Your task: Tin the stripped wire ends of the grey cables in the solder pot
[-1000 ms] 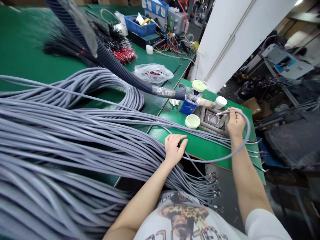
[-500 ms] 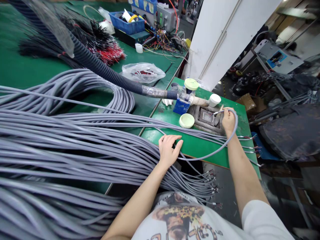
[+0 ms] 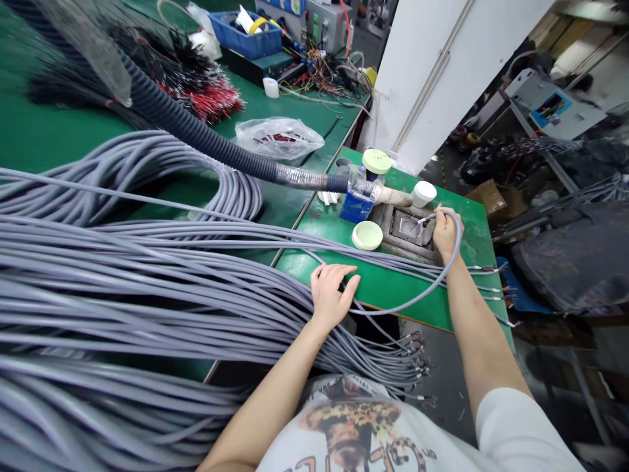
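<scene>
My right hand (image 3: pixel 446 233) grips a grey cable (image 3: pixel 417 301) close to its stripped end. The bared wires of that end hang over the shiny square pool of a solder pot (image 3: pixel 409 227), seemingly at its surface. From the hand the cable loops back down and left toward the bundle. My left hand (image 3: pixel 332 293) rests with fingers spread on the edge of a thick bundle of grey cables (image 3: pixel 236 288). Some of these cables end below it with stripped wires (image 3: pixel 417 357). A few more cables cross the green table, their stripped ends (image 3: pixel 491 269) past my right forearm.
A ribbed hose (image 3: pixel 216 147) runs across to a nozzle (image 3: pixel 393 198) beside the pot. Around it stand a pale green lid (image 3: pixel 367 235), a white cup (image 3: pixel 423 194) and a yellow-lidded jar (image 3: pixel 376 161). Black and red wires (image 3: pixel 216 98) lie farther back, near a blue bin (image 3: pixel 248 36).
My right hand has moved slightly left and toward the pot, bringing the cable's wire end nearer the solder. My left hand has stayed in place.
</scene>
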The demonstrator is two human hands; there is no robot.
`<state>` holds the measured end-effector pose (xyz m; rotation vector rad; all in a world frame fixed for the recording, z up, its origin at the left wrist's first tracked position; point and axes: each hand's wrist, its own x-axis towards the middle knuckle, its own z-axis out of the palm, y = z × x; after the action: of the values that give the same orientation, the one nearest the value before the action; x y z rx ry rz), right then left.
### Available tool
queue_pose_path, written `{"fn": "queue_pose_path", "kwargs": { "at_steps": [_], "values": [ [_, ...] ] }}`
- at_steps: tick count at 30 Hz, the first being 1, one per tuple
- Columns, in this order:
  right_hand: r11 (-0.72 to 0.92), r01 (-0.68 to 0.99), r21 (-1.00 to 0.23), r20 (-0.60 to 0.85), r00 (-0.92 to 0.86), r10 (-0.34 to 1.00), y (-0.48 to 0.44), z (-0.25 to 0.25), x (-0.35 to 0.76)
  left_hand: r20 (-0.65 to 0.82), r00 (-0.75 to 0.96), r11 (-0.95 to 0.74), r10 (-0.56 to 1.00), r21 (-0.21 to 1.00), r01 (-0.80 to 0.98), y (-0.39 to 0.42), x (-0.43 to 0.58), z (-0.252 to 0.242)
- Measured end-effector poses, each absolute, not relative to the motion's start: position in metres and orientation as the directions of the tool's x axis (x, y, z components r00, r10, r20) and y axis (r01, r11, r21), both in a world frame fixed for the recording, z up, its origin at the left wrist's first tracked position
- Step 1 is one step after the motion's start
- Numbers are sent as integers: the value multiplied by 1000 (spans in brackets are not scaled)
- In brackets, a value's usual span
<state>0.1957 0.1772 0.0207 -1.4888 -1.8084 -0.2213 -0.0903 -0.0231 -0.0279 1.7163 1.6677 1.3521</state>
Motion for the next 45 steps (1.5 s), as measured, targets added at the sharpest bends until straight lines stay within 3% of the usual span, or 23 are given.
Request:
{"fn": "queue_pose_path", "kwargs": {
  "at_steps": [6, 10, 13, 16, 19, 21, 26, 32, 45],
  "values": [
    [314, 886, -341, 648, -20, 762, 146, 54, 179, 368, -170, -227, 914, 812, 539, -22, -92, -31],
    [470, 806, -360, 691, -109, 715, 77, 94, 153, 399, -214, -267, 892, 845, 462, -25, -93, -30],
    [655, 682, -326, 693, -298, 656, 23, 102, 134, 364, -274, -311, 890, 925, 218, -36, -83, -19],
    [790, 576, -210, 680, -495, 541, -18, 89, 123, 148, -136, -166, 980, 977, -132, -52, -66, -4],
    [849, 512, -129, 573, -661, 485, -47, 71, 118, -104, 37, 110, 994, 901, -420, -65, -54, 5],
    [877, 470, -105, 505, -734, 454, -62, 62, 116, -185, 77, 197, 980, 826, -529, -71, -52, 5],
    [911, 399, -107, 465, -789, 400, -85, 52, 118, -181, 89, 199, 980, 805, -559, -81, -62, -1],
    [896, 406, -181, 487, -754, 440, -97, 44, 122, -139, 175, 218, 975, 771, -599, -88, -63, 3],
    [863, 399, -309, 469, -726, 503, -109, 41, 121, -157, 177, 234, 972, 726, -647, -94, -58, 4]
  ]
}}
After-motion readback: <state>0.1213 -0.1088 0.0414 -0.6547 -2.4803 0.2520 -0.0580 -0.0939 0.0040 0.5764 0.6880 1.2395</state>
